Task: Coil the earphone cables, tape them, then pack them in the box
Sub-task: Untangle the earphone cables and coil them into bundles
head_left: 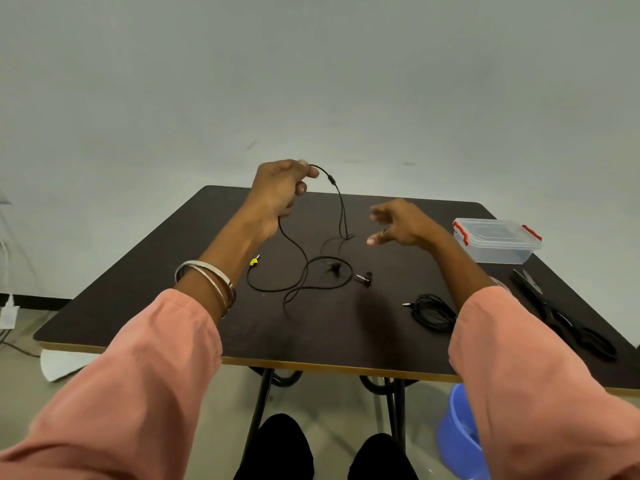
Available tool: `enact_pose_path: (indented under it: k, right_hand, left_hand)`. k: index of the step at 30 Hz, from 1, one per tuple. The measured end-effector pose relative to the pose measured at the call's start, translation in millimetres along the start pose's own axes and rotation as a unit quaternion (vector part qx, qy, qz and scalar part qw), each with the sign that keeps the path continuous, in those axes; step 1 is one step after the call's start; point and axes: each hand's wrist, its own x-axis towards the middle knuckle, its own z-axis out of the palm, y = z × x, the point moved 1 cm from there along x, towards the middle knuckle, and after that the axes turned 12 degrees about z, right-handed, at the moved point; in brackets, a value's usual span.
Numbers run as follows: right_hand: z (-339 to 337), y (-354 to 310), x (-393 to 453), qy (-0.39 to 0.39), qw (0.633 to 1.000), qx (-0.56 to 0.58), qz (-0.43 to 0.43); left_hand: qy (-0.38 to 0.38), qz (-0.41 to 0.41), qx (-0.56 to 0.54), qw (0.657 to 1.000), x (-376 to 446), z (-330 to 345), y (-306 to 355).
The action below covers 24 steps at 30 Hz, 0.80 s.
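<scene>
My left hand is raised above the far part of the dark table, shut on a black earphone cable. From the hand the cable hangs down in loose loops onto the table, with a yellow-tagged plug at the left and an earbud at the right. My right hand hovers open to the right of the hanging cable and holds nothing. A second black cable lies coiled near my right forearm. The clear box with red clips stands shut at the far right.
Black scissors lie along the table's right edge. A blue bucket stands on the floor under the right side. White paper lies on the floor at the left. My legs are under the table's front edge.
</scene>
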Motion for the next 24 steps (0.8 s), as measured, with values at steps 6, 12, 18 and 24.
enact_pose_path:
  k: [6,12,18,24]
  right_hand:
    - [-4,-59,-31,-0.042,0.968,0.179,-0.172]
    - [-11,-57,-30,0.121,0.961,0.179,-0.174]
    - [-19,-35,-25,0.263,0.888,0.376,-0.020]
    - [-1,-24,-19,0.211,0.931,0.288,0.071]
  left_hand:
    - [-0.074,0.019,0.062,0.995,-5,23,-4]
    - [-0.082,0.043,0.084,0.992,-11,14,-4]
    - [-0.018,0.067,0.088,0.994,-14,-10,-12]
    - [0.022,0.110,0.151,0.982,-7,-23,-23]
